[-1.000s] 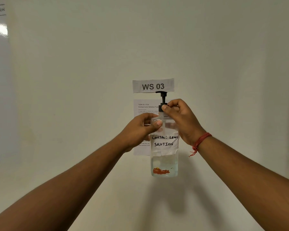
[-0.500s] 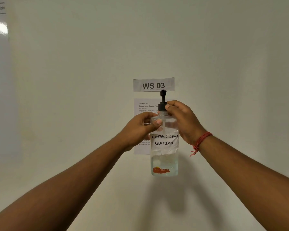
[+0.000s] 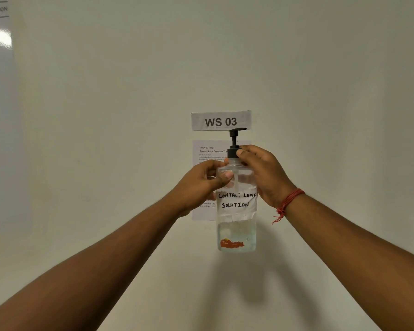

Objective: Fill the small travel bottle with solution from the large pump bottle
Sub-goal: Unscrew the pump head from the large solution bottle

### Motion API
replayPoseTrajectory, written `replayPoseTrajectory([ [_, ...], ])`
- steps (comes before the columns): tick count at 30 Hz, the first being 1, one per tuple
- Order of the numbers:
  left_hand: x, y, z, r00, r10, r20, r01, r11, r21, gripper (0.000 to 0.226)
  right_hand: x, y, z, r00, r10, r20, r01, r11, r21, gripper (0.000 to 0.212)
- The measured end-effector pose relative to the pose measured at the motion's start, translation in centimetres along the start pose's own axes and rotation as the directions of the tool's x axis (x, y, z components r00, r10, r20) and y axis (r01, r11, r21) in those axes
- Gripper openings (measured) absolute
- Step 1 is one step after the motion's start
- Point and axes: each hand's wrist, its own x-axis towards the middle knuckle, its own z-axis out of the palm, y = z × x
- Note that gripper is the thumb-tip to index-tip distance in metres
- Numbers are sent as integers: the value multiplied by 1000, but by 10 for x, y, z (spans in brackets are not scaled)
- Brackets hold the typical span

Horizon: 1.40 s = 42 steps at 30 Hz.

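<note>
The left hand (image 3: 201, 185) grips the shoulder of the clear pump bottle (image 3: 236, 211), held upright in the air before the wall. It is rigid, smooth plastic (probably slippery, bottom-heavy with liquid). The right hand (image 3: 261, 170) pinches its black collar (image 3: 233, 152), the sensible twisting point.

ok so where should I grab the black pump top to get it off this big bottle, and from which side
Grip the black collar at the neck, not the thin stem or nozzle above it. Come from the right, as the right hand does, fingers round the collar. It is short and round, suited to twisting, while the left hand steadies the pump bottle by its shoulder.
</note>
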Motion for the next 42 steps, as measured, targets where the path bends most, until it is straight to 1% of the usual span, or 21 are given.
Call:
replayPoseTrajectory([
  [6, 1, 0, 0, 1000, 4, 8, -4, 1000, -16, 47, -1, 0, 4, 998, -26, -54, 27, 999, 21, 25],
  [9, 3, -1, 0, 1000, 4, 10, -3, 1000, -18, 42, -1, 0, 4, 999, -22, -46, 23, 1000, 20, 27],
  [13, 2, -2, 0, 1000, 3, 6, -3, 1000, -12, 45, -2, 2, 3, 1000, -4, -26, 5, 1000, 26, 20],
  [19, 2, -3, 1, 1000, 1, 9, -1, 1000, -13, 46, -2, 4, 3, 1000, 15, -13, -14, 998, 53, 28],
  [22, 3, -4, 1, 1000, -3, 6, 3, 1000, -6, 43, -3, 5, 4, 1000, -7, -27, 8, 999, 39, 20],
  [26, 3, -5, 1, 1000, 1, 5, -1, 1000, -14, 41, -2, 6, 5, 997, -22, -70, 24, 999, 30, 22],
  [31, 3, -5, 1, 1000, -2, 6, 2, 1000, -21, 47, -2, 4, 5, 999, -8, -46, 10, 999, 44, 18],
  [33, 2, -6, 1, 1000, -5, 8, 5, 1000, -24, 50, -3, 4, 5, 999, -1, -45, 4, 999, 50, 22],
  [35, 3, -7, 1, 1000, -2, 13, 3, 999, -32, 45, -4, 3, 5, 999, 1, -45, 1, 999, 54, 26],
  [36, 3, -7, 1, 1000, 0, 15, 1, 999, -34, 44, -4, 3, 5, 999, 1, -45, 2, 998, 55, 25],
  [39, 3, -6, 2, 1000, -3, 10, 4, 1000, -30, 52, -4, 3, 5, 999, -12, -53, 14, 999, 48, 19],
  [42, 3, -7, 2, 1000, 3, 15, -2, 999, -34, 49, -3, 4, 6, 997, -22, -76, 25, 999, 29, 27],
])
